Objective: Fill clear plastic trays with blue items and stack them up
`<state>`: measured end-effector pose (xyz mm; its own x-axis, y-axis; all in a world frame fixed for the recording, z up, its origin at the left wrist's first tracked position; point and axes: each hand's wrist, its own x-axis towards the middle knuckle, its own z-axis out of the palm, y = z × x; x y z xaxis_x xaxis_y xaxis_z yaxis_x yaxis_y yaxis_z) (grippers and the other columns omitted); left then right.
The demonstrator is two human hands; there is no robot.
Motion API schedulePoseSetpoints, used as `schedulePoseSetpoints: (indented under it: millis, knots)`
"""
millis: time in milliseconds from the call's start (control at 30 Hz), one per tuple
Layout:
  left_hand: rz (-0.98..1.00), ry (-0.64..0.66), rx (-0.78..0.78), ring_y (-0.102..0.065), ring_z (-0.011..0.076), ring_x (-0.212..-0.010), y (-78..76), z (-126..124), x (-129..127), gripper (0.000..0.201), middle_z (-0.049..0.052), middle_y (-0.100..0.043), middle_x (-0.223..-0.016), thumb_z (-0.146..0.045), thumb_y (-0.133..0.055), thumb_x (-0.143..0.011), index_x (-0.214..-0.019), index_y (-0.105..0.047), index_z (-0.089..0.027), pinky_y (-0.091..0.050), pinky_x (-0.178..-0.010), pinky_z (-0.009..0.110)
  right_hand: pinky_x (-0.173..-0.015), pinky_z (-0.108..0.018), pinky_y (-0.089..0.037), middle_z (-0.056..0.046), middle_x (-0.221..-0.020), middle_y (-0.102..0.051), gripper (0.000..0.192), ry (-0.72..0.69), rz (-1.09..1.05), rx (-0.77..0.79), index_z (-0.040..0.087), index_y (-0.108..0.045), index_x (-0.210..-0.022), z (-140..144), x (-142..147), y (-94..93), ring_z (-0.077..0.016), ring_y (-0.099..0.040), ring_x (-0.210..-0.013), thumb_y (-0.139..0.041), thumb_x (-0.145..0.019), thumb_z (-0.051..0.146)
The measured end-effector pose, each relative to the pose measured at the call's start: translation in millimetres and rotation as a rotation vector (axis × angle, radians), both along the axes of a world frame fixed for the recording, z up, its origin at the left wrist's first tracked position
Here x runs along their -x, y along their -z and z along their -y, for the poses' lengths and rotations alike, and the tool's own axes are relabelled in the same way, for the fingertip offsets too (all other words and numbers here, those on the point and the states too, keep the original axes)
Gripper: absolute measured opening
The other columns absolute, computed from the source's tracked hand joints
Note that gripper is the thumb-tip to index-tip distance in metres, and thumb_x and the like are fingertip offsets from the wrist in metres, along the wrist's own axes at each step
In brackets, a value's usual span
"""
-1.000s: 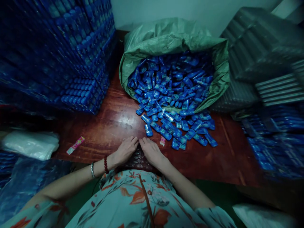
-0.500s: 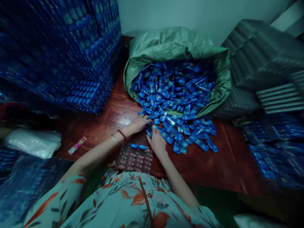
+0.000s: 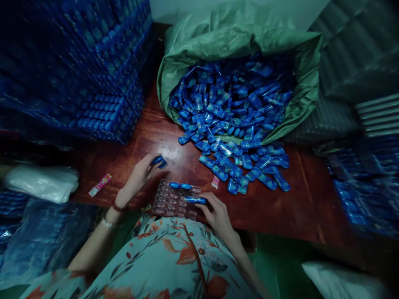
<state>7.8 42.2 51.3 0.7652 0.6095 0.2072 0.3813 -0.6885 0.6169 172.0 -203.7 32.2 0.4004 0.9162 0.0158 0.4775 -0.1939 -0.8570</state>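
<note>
My left hand [image 3: 140, 174] is closed on a small blue, round-ended container [image 3: 159, 161], which it holds above the table left of the pile. Over the right part of a clear plastic tray with rows of cavities [image 3: 170, 203], my right hand [image 3: 216, 209] pinches another small blue container [image 3: 199, 200], lying level in its fingers. Two blue pieces [image 3: 181, 186] stand in the tray's far row. Beyond the hands, a loose pile of shiny blue containers [image 3: 226, 164] spills from a big green woven sack [image 3: 174, 79]. Their exact kind cannot be made out.
High stacks of filled blue trays [image 3: 102, 112] rise at the left. A folded clear plastic bundle [image 3: 42, 182] and a pink-and-white strip [image 3: 100, 185] lie at the left. Grey stacked trays [image 3: 343, 70] and more blue packs [image 3: 355, 199] are at the right.
Both hands have left the near edge of the pile. My left hand has moved left with a blue container, and my right hand has come back over the tray with another.
</note>
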Motion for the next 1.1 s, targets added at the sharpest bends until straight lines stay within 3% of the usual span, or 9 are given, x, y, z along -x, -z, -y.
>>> schedulePoseSetpoints:
  millis: [100,167,333,500,733,833,933,1000,1100]
  knots:
    - [0.079,-0.164,0.119,-0.064,0.0166,-0.084,-3.8,32.5,47.6,0.026,0.004,-0.065,-0.094,-0.036,-0.056,-0.086,-0.104,-0.056,-0.018,-0.052,-0.077,0.028,-0.089,-0.031,-0.048,-0.008,-0.110,-0.061,0.031,-0.074,0.180,0.046,0.019,-0.052,-0.119,-11.3,11.5,9.7,-0.0179,-0.057,-0.103,-0.040,-0.091,0.014]
    - [0.090,-0.186,0.162,-0.064,0.0161,-0.080,-1.8,57.7,60.5,0.021,0.003,-0.066,-0.090,-0.034,-0.058,-0.085,-0.100,-0.058,-0.018,-0.053,-0.074,0.027,-0.088,-0.034,-0.047,-0.010,-0.108,-0.060,0.036,-0.144,0.354,0.132,0.016,-0.050,-0.122,-19.3,14.1,12.8,-0.0197,-0.056,-0.101,-0.038,-0.089,0.009]
    - [0.170,-0.078,0.117,-0.063,0.0154,-0.089,20.2,96.3,42.8,0.016,0.005,-0.065,-0.095,-0.019,-0.049,-0.090,-0.103,-0.059,-0.019,-0.053,-0.079,0.027,-0.085,-0.034,-0.045,-0.010,-0.102,-0.058,0.038,-0.387,0.641,0.287,0.018,-0.053,-0.117,-34.6,15.3,-5.8,-0.0207,-0.053,-0.096,-0.039,-0.086,0.003]
    - [0.134,0.071,-0.025,-0.060,0.0159,-0.095,37.2,91.1,29.1,0.027,0.010,-0.061,-0.103,-0.011,-0.038,-0.092,-0.112,-0.056,-0.019,-0.054,-0.079,0.029,-0.089,-0.034,-0.042,-0.008,-0.103,-0.058,0.032,-0.446,0.694,0.333,0.020,-0.054,-0.113,-47.2,19.9,-28.6,-0.0202,-0.053,-0.098,-0.041,-0.088,0.005]
    - [-0.096,0.350,-0.161,-0.055,0.0205,-0.104,28.2,76.9,30.2,0.028,0.012,-0.060,-0.111,-0.012,-0.038,-0.092,-0.110,-0.058,-0.019,-0.052,-0.086,0.037,-0.081,-0.035,-0.043,-0.010,-0.097,-0.060,0.023,-0.552,0.747,0.304,0.017,-0.057,-0.107,-72.7,30.2,-37.6,-0.0208,-0.056,-0.090,-0.040,-0.091,0.012]
    - [-0.031,0.269,-0.229,-0.055,0.0211,-0.103,38.9,74.8,30.8,0.031,0.013,-0.060,-0.110,-0.010,-0.038,-0.091,-0.115,-0.057,-0.019,-0.052,-0.083,0.036,-0.080,-0.034,-0.044,-0.011,-0.098,-0.060,0.027,-0.489,0.778,0.286,0.015,-0.056,-0.114,-73.4,29.2,-27.7,-0.0207,-0.058,-0.089,-0.042,-0.091,0.014]
    - [0.058,0.175,-0.324,-0.056,0.0213,-0.099,50.5,67.2,29.7,0.030,0.012,-0.060,-0.109,-0.015,-0.044,-0.090,-0.115,-0.060,-0.022,-0.051,-0.080,0.037,-0.080,-0.030,-0.043,-0.009,-0.102,-0.061,0.034,-0.372,0.730,0.162,0.020,-0.051,-0.127,-64.7,12.6,-8.9,-0.0185,-0.058,-0.091,-0.043,-0.093,0.020]
    - [0.091,0.122,-0.299,-0.056,0.0202,-0.093,51.0,55.3,20.7,0.023,0.010,-0.060,-0.104,-0.022,-0.048,-0.090,-0.106,-0.065,-0.022,-0.050,-0.078,0.035,-0.079,-0.028,-0.042,-0.007,-0.099,-0.062,0.033,-0.223,0.677,0.123,0.022,-0.053,-0.125,-61.5,-8.4,2.8,-0.0168,-0.057,-0.090,-0.041,-0.095,0.023]
    - [0.131,-0.040,-0.140,-0.056,0.0181,-0.087,40.3,24.0,-14.1,0.026,0.008,-0.060,-0.094,-0.030,-0.042,-0.093,-0.094,-0.066,-0.019,-0.049,-0.078,0.033,-0.079,-0.033,-0.041,-0.012,-0.104,-0.059,0.032,0.117,0.731,0.260,0.017,-0.056,-0.121,-70.4,-42.9,10.9,-0.0217,-0.053,-0.094,-0.042,-0.095,0.028]
